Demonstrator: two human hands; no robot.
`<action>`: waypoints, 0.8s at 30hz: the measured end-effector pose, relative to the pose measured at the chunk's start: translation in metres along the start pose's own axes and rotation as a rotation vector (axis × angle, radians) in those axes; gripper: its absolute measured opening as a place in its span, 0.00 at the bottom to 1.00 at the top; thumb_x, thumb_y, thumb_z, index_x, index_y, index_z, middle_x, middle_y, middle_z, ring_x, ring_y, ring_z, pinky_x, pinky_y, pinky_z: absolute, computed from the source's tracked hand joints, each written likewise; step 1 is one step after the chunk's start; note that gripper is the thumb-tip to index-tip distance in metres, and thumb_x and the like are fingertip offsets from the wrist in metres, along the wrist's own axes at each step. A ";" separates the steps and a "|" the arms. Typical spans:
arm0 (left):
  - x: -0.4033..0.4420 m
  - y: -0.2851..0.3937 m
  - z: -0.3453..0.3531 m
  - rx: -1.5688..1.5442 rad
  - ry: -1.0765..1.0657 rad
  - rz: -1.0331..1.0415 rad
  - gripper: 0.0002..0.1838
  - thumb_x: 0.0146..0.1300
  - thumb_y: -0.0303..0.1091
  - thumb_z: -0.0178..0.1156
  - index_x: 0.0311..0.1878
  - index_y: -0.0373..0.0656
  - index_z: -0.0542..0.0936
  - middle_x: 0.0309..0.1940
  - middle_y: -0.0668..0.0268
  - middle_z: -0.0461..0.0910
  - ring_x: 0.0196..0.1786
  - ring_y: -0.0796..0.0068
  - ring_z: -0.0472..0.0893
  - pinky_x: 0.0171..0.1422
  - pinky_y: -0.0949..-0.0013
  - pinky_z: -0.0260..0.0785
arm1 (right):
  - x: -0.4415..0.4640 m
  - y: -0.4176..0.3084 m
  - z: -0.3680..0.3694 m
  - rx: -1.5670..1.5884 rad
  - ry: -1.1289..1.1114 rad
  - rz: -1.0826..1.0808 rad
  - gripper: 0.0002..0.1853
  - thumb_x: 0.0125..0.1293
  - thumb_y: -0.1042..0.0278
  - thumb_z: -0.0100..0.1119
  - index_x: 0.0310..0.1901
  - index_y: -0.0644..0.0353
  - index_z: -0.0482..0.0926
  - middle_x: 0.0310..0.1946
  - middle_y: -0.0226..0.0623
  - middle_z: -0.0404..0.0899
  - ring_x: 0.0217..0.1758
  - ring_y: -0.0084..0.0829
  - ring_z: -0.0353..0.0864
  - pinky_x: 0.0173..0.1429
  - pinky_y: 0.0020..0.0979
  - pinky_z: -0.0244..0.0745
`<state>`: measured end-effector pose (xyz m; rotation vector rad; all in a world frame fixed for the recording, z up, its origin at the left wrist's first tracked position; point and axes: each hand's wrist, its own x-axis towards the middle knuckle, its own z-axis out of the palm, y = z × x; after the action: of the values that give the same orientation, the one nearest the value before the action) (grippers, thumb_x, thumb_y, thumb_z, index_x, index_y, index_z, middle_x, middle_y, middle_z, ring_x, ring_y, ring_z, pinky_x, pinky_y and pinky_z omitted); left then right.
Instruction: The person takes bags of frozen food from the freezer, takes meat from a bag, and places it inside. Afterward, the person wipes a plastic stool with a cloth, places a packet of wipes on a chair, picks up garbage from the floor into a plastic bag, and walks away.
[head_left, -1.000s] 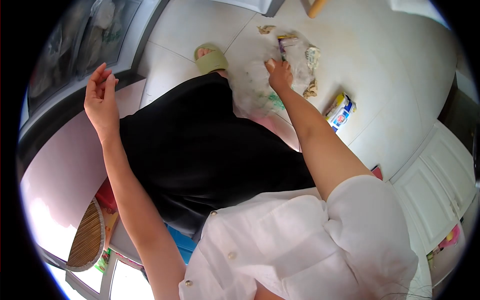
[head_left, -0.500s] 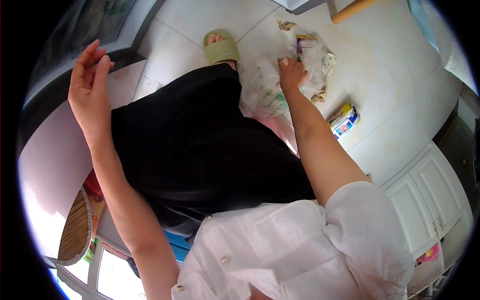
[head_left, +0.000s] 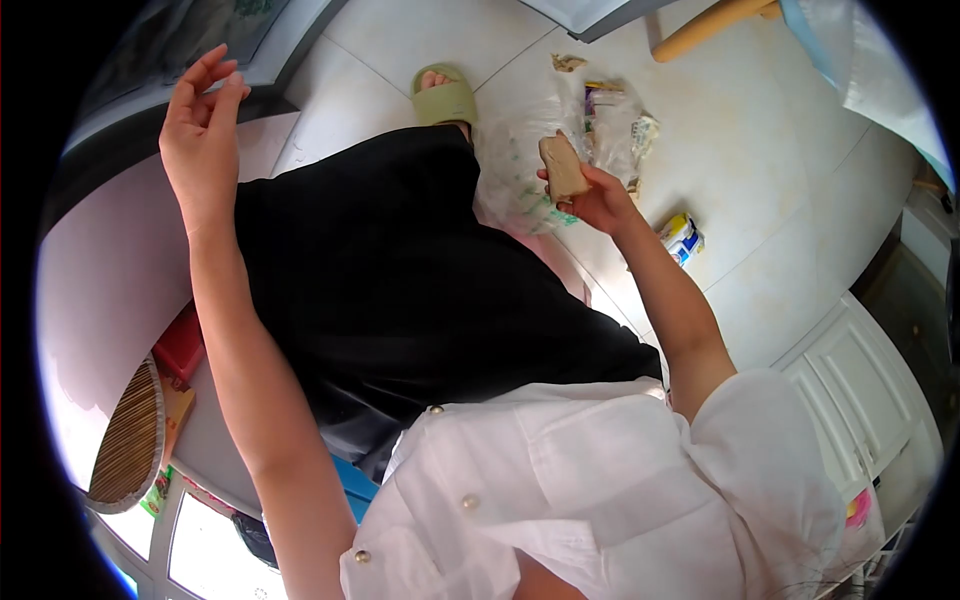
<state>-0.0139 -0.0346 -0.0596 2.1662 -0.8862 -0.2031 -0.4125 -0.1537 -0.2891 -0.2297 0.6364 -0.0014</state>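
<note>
A brown block (head_left: 564,168) is gripped in the right hand (head_left: 604,202).
Clear plastic (head_left: 508,165) is spread on the floor (head_left: 770,150) beyond; the left hand (head_left: 203,120) is raised, fingers loosely curled.

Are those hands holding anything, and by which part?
Yes: the right hand holds a tan block-shaped item by the sides of its lower half; the left hand appears empty.

Clear plastic bag (head_left: 515,165) on tiled floor (head_left: 775,190). Before bag, as viewed: right hand (head_left: 600,200) gripping tan block-like item (head_left: 563,168). Left of bag: green slipper (head_left: 445,103). Farther left: left hand (head_left: 203,125), fingers loosely curled. Right of bag: blue-yellow packet (head_left: 682,238).
</note>
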 end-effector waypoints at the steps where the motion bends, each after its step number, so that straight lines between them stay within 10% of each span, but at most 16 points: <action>1: -0.001 -0.002 -0.001 0.005 0.004 -0.002 0.15 0.64 0.28 0.58 0.55 0.41 0.79 0.41 0.69 0.82 0.41 0.83 0.81 0.52 0.77 0.72 | -0.008 -0.001 0.006 0.058 -0.067 -0.014 0.36 0.65 0.47 0.54 0.68 0.60 0.59 0.59 0.47 0.71 0.51 0.35 0.76 0.46 0.32 0.73; 16: -0.021 -0.016 -0.013 -0.079 0.142 0.021 0.15 0.58 0.26 0.61 0.50 0.43 0.81 0.37 0.70 0.82 0.32 0.84 0.77 0.40 0.78 0.72 | -0.029 -0.026 0.095 0.124 -0.549 -0.069 0.40 0.60 0.44 0.60 0.69 0.55 0.59 0.56 0.44 0.71 0.55 0.43 0.72 0.50 0.36 0.71; 21: -0.023 -0.017 -0.010 -0.041 0.309 0.170 0.11 0.57 0.20 0.61 0.44 0.40 0.81 0.33 0.68 0.80 0.31 0.84 0.76 0.37 0.77 0.71 | -0.027 -0.030 0.157 0.168 -0.199 -0.027 0.36 0.62 0.45 0.57 0.66 0.59 0.63 0.58 0.44 0.71 0.58 0.38 0.72 0.57 0.39 0.71; 24: -0.027 0.000 -0.019 -0.185 0.305 0.069 0.13 0.53 0.19 0.60 0.43 0.40 0.80 0.34 0.62 0.80 0.27 0.75 0.78 0.35 0.73 0.71 | -0.013 -0.034 0.186 -0.018 -0.121 0.105 0.32 0.63 0.43 0.53 0.63 0.56 0.68 0.44 0.42 0.76 0.41 0.38 0.75 0.44 0.37 0.69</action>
<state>-0.0258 -0.0056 -0.0499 1.9269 -0.7350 0.0769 -0.3109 -0.1466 -0.1288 -0.2124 0.5279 0.1184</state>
